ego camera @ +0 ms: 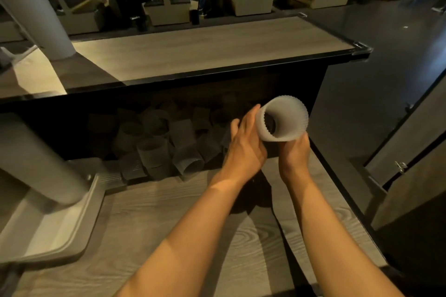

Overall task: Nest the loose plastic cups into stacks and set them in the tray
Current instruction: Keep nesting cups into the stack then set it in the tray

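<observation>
Head view: right hand (293, 152) holds a ribbed translucent cup (282, 119) from below, fingers curled round its lower wall, the cup tipped so its open mouth faces left and toward the wearer. Left hand (243, 144) sits just beside that mouth, fingers straight and relaxed, holding nothing; whether its fingertips touch the rim I cannot tell. The cup's long axis runs roughly left to right, tilted up. Loose cups (169, 147) lie heaped in shadow under the raised ledge (205, 48), left of and beyond both hands, the left hand nearer to them. A tall nested stack (36, 157) lies on its side in the tray (79, 224) at far left on the wooden surface (169, 224). The next cup, I judge, would best go in from the left, base first.
</observation>
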{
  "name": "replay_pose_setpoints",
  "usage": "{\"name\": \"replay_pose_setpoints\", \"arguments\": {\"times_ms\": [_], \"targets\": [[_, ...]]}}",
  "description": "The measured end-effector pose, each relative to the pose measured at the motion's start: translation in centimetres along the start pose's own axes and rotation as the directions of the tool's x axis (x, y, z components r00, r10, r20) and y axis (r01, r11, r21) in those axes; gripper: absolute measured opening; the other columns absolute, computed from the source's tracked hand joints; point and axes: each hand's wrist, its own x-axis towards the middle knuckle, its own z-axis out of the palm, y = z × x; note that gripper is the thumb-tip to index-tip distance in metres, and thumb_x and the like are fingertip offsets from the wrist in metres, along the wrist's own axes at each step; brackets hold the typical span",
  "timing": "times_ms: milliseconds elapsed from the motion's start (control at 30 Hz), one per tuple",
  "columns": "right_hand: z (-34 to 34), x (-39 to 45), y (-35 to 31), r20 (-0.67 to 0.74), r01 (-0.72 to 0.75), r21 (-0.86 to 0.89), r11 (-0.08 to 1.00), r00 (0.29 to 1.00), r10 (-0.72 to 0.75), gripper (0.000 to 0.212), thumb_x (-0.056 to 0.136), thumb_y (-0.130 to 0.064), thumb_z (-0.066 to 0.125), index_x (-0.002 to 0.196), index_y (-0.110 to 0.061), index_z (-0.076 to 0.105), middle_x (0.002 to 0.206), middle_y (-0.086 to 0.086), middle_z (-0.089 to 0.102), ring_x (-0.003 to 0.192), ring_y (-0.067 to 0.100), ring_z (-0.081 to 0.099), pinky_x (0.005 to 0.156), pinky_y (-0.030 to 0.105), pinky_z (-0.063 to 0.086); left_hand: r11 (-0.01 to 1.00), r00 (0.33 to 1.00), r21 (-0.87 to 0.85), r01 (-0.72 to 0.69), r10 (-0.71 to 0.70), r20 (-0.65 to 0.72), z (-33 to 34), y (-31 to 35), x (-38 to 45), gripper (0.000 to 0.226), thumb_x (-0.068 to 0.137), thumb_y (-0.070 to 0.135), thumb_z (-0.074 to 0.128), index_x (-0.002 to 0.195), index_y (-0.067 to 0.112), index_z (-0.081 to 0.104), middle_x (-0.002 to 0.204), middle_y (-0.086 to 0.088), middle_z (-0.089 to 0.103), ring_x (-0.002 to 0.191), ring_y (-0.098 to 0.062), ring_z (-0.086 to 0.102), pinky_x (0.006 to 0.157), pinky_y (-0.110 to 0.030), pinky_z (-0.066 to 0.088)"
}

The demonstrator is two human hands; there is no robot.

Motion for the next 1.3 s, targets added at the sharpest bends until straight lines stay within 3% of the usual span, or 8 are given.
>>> {"name": "replay_pose_setpoints", "arguments": {"times_ms": [200, 333, 567, 733, 933, 1033, 1200, 1300], "targets": [[3.4, 1.2, 1.2, 0.029, -0.08, 0.038, 0.996, 0.996, 0.079, 0.041, 0.109, -0.035, 0.046, 0.144, -0.014, 0.049, 0.126, 0.004, 0.064, 0.115, 0.015, 0.062, 0.099, 0.033, 0.052, 0.999, 0.999, 0.027, 0.043, -0.044, 0.028, -2.2, -2.1, 1.1, 0.062, 0.096, 0.01, 0.056, 0.149, 0.028, 0.027, 0.143, 0.004, 0.041, 0.104, -0.003, 0.034, 0.097, -0.034, 0.04], [4.1, 0.7, 2.0, 0.057, -0.084, 0.015, 0.996, 0.995, 0.083, 0.018, 0.111, -0.032, 0.042, 0.117, -0.035, 0.059, 0.107, -0.01, 0.065, 0.101, 0.005, 0.064, 0.089, 0.028, 0.053, 0.994, 0.995, -0.057, 0.096, -0.095, 0.012, -2.2, -3.0, 0.6, 0.05, 0.1, 0.018, 0.052, 0.146, 0.029, 0.033, 0.141, 0.004, 0.044, 0.123, -0.014, 0.042, 0.101, -0.028, 0.034], [3.7, -0.5, 3.1, 0.135, -0.091, -0.075, 0.993, 0.986, 0.101, 0.038, 0.111, -0.03, 0.04, 0.144, -0.012, 0.049, 0.121, 0.005, 0.062, 0.099, 0.003, 0.063, 0.066, 0.007, 0.049, 0.964, 0.98, -0.199, 0.176, -0.19, -0.054, -1.0, -4.1, -2.0, 0.062, 0.098, 0.021, 0.053, 0.149, 0.039, 0.024, 0.15, 0.007, 0.039, 0.141, -0.015, 0.035, 0.117, -0.046, 0.037], [3.3, -1.2, 1.8, 0.166, -0.042, -0.095, 0.995, 0.984, 0.058, 0.021, 0.112, -0.027, 0.039, 0.124, -0.028, 0.056, 0.106, -0.012, 0.059, 0.089, -0.012, 0.062, 0.066, 0.005, 0.048, 0.956, 0.979, -0.238, 0.173, -0.193, -0.063, -1.1, -3.6, -2.2, 0.068, 0.093, 0.022, 0.054, 0.152, 0.035, 0.023, 0.151, 0.005, 0.037, 0.144, -0.016, 0.033, 0.117, -0.051, 0.037], [4.1, -0.6, -0.9, 0.131, 0.12, -0.15, 0.981, 0.986, -0.1, 0.024, 0.106, -0.047, 0.034, 0.114, -0.041, 0.055, 0.112, -0.01, 0.062, 0.107, -0.003, 0.06, 0.091, 0.025, 0.048, 0.955, 0.996, -0.295, 0.034, -0.058, -0.072, -2.2, -2.2, 0.0, 0.06, 0.099, 0.03, 0.059, 0.151, 0.027, 0.031, 0.147, 0.01, 0.044, 0.138, 0.001, 0.04, 0.11, -0.016, 0.036], [4.3, 0.1, -1.2, 0.138, 0.181, -0.168, 0.969, 0.978, -0.159, 0.024, 0.106, -0.036, 0.033, 0.117, -0.04, 0.054, 0.117, -0.01, 0.062, 0.108, -0.003, 0.055, 0.094, 0.026, 0.044, 0.957, 0.997, -0.285, 0.058, -0.071, -0.035, -2.4, -2.3, 1.6, 0.049, 0.098, 0.028, 0.061, 0.132, 0.051, 0.034, 0.13, 0.029, 0.046, 0.125, 0.014, 0.044, 0.101, -0.007, 0.036], [4.5, 1.4, 0.4, 0.157, 0.122, -0.22, 0.968, 0.984, -0.088, 0.025, 0.111, -0.029, 0.036, 0.126, -0.039, 0.052, 0.131, -0.002, 0.058, 0.124, 0.011, 0.054, 0.104, 0.028, 0.04, 0.96, 0.986, -0.224, 0.166, -0.164, 0.027, -1.9, -4.4, 2.6, 0.048, 0.102, 0.027, 0.056, 0.147, 0.027, 0.037, 0.14, 0.005, 0.05, 0.133, -0.009, 0.046, 0.106, -0.023, 0.038], [4.4, 1.3, 0.6, 0.15, 0.057, -0.161, 0.985, 0.988, -0.033, 0.028, 0.112, -0.027, 0.036, 0.105, -0.048, 0.052, 0.106, -0.02, 0.057, 0.098, -0.013, 0.058, 0.085, 0.011, 0.046, 0.949, 0.978, -0.237, 0.21, -0.207, 0.039, -1.6, -4.9, 2.2, 0.046, 0.103, 0.027, 0.055, 0.145, 0.029, 0.038, 0.134, 0.01, 0.049, 0.129, -0.005, 0.046, 0.11, -0.029, 0.041]]}}
